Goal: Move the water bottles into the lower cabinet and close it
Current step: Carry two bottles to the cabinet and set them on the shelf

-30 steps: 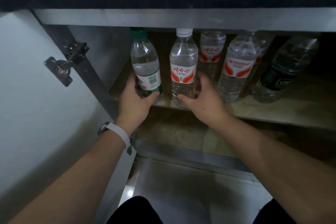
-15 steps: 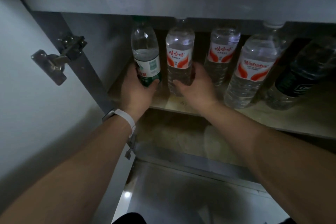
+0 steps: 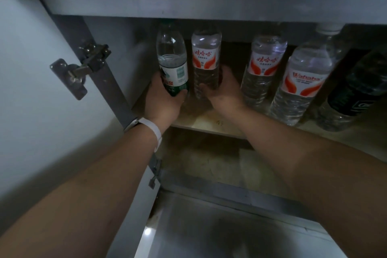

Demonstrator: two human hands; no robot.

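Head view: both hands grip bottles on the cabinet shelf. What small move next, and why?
Probably release both and withdraw: the left hand holds the green-label bottle, the right hand the red-label bottle, both upright at the shelf, and the door is open.

Cab shelf [image 3: 211, 124] w/ water bottles [image 3: 301, 81] standing in row.
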